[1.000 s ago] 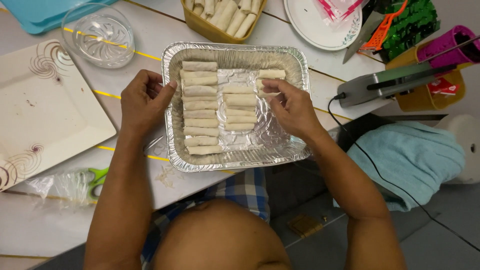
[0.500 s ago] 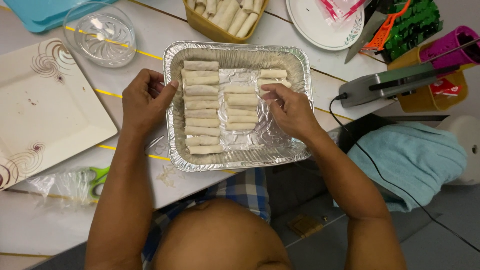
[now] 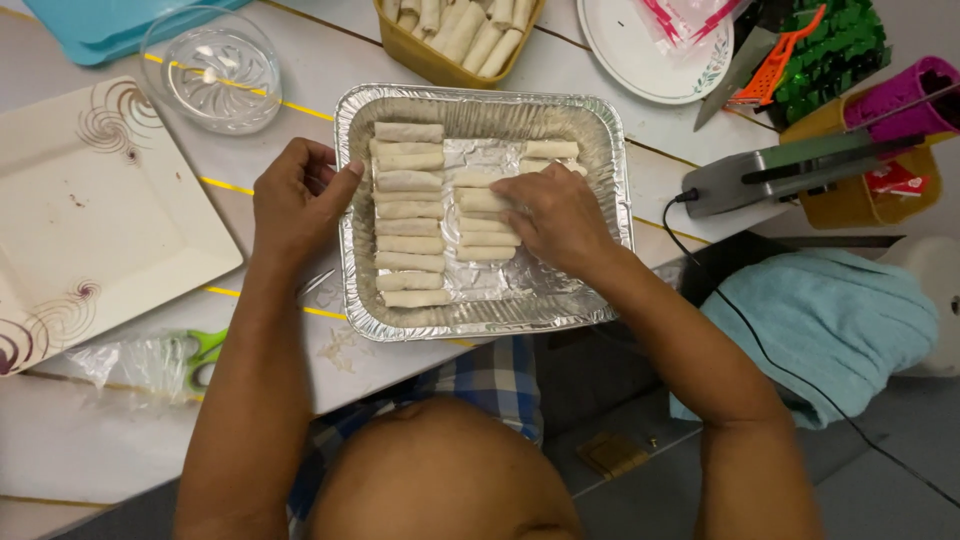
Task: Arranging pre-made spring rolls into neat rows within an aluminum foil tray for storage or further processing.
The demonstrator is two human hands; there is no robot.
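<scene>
Crowding foil tray: yellow tub; glass bowl; square plate.

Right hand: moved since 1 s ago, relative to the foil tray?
Yes. The right hand has slid down the foil tray, from its top right rolls to the middle column of spring rolls.

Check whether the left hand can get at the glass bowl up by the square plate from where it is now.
Probably yes. The left hand rests on the foil tray rim and holds nothing. The glass bowl stands just beyond it on bare tabletop, with nothing between them. The right hand is busy inside the tray, on the rolls.
</scene>
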